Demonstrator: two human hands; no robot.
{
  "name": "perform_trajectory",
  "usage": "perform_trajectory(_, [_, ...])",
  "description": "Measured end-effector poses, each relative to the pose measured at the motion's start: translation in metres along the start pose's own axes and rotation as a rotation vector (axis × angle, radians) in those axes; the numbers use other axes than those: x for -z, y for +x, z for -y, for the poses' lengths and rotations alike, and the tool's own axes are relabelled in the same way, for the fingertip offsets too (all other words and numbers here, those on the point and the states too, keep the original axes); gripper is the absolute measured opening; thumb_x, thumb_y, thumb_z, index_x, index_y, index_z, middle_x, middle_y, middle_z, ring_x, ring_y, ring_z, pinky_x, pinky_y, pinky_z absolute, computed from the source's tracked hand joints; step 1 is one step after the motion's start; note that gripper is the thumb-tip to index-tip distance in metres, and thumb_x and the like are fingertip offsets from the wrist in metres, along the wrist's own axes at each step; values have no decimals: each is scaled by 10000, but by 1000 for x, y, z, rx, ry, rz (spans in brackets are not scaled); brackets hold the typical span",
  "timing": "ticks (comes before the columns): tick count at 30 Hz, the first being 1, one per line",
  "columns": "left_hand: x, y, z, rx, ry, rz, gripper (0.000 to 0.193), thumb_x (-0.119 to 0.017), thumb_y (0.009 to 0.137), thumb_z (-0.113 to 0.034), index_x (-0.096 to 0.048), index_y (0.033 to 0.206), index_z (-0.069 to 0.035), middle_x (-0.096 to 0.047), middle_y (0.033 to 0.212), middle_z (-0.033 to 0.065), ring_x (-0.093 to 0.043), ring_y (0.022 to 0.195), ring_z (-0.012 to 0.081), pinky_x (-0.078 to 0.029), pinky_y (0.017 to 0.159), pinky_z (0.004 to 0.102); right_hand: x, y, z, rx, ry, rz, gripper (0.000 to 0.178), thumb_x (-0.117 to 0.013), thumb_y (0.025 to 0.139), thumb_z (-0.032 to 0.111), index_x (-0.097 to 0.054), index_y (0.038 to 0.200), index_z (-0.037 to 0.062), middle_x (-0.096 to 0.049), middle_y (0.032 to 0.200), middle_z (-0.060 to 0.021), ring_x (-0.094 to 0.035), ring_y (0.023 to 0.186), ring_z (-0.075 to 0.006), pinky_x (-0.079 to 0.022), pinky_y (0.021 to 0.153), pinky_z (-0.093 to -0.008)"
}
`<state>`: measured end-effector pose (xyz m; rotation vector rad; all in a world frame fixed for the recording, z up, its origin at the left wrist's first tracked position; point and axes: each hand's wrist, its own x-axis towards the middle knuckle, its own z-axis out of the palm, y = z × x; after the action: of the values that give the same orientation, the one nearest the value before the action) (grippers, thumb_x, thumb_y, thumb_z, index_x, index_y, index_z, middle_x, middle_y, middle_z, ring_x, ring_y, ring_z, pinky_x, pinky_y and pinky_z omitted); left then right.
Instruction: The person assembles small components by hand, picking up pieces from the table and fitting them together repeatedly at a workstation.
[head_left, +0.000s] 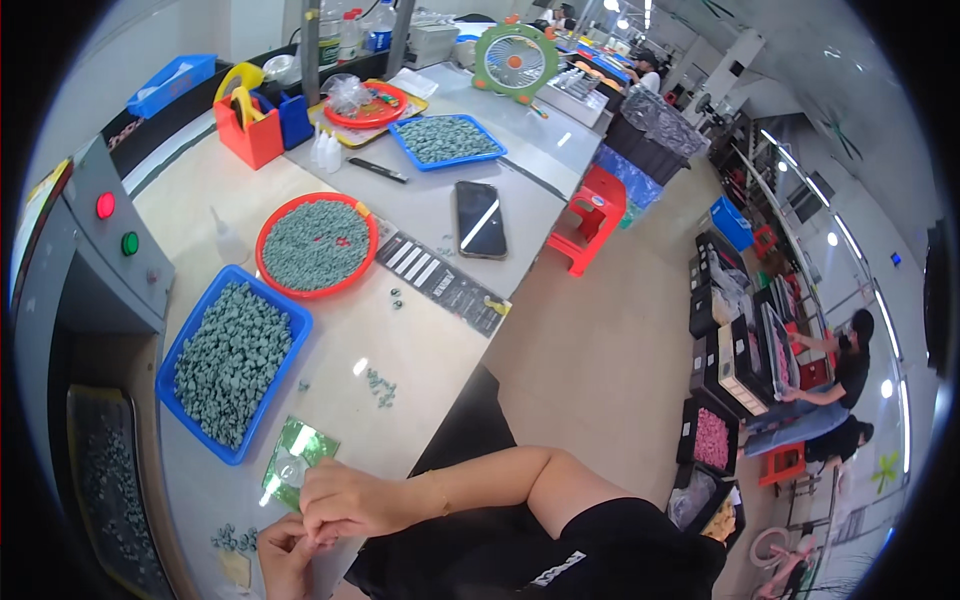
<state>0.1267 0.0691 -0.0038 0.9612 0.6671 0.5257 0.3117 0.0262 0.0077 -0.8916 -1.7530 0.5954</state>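
Note:
My right hand (352,500) and my left hand (283,558) meet at the near edge of the bench, thumbs and fingers pinched together. Whatever lies between the fingertips is too small or hidden to name. Just beyond them is a shiny green square sheet (312,444) with a small clear round piece (290,469) on it. Several small grey-green parts (233,538) lie beside my left hand, near a yellowish paper scrap (236,568). Farther off, a blue tray (274,395) holds a heap of chunky grey-green parts, and another loose cluster (381,388) rests to its right.
A red round tray (318,293) of finer grey-green parts stands beyond the blue one. Past it are a phone (482,220), a printed strip (440,283), a second blue tray (500,152) and a green fan (515,62). A grey control box (120,240) borders the left.

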Motion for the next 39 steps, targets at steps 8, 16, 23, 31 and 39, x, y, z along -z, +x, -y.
perform_trajectory(8, [-4,-5,-13,161,50,8,208,-685,774,-189,-619,864,-13,-616,807,46,-559,773,133,-412,724,227,4,-6,0,62,-17,-51,135,-667,700,82,-540,728,118,-487,766,7,-473,758,-193,-346,692,-317])
perform_trajectory(16, [3,-4,-3,34,31,-71,244,-707,733,-179,-583,734,31,-600,716,98,-588,618,154,-486,586,244,1,4,-5,127,-147,41,134,-658,665,111,-555,750,103,-516,813,-10,-483,787,-215,-374,688,-334])
perform_trajectory(23, [29,14,-13,153,9,78,88,-631,787,-20,-593,832,46,-609,825,85,-604,778,135,-479,718,231,-9,8,-19,162,-467,126,190,-656,630,110,-620,815,89,-560,825,-18,-530,753,-201,-398,668,-327])
perform_trajectory(31, [67,-1,-8,89,-161,-74,177,-635,782,-7,-568,939,38,-570,986,111,-621,857,183,-485,813,271,-18,49,-47,34,-517,146,177,-713,596,74,-621,743,106,-565,789,-6,-496,736,-211,-385,675,-326])
perform_trajectory(39, [86,-1,-5,40,-245,-143,193,-609,791,42,-529,965,22,-577,984,101,-619,924,181,-482,830,254,-30,66,-58,94,-779,345,166,-694,599,93,-620,744,126,-567,815,37,-480,788,-177,-339,742,-327])
